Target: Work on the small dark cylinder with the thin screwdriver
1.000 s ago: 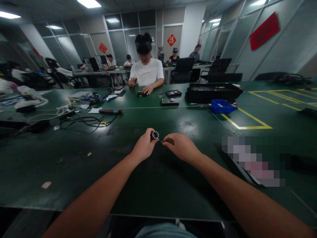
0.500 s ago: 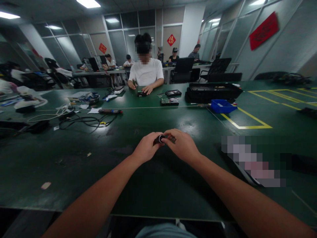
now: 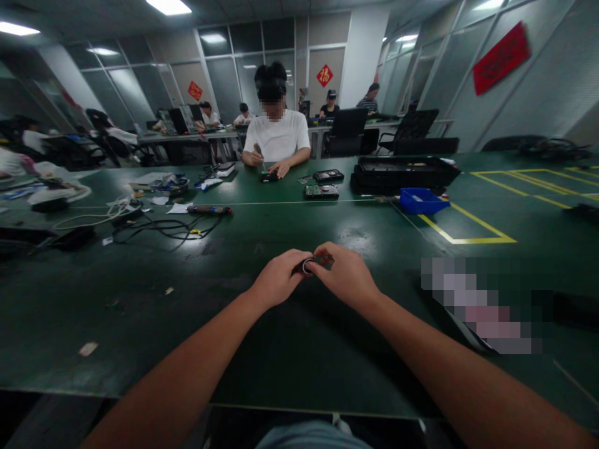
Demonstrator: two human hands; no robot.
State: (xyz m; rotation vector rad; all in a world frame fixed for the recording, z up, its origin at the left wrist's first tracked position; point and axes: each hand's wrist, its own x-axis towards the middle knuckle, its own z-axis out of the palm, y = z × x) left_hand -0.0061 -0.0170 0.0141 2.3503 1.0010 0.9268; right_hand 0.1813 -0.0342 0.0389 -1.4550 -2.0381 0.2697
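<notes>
My left hand (image 3: 277,278) is closed round a small dark cylinder with a silver ring end (image 3: 305,266), held just above the green table (image 3: 290,349). My right hand (image 3: 347,275) is closed on a small dark part (image 3: 324,259) and presses it against the ring end of the cylinder. Both hands meet at the middle of the table, fingertips touching. Most of each piece is hidden by my fingers.
A person in a white shirt (image 3: 278,140) works on a small device across the table. Cables (image 3: 163,226) lie at the left. Hard drives (image 3: 321,191), a black case (image 3: 402,173) and a blue bin (image 3: 420,201) stand at the back right. Yellow tape lines (image 3: 468,239) mark the right side.
My hands were apart with the ring end facing up; they have come together and the right hand's part now sits against the cylinder. The person opposite has shifted a tool.
</notes>
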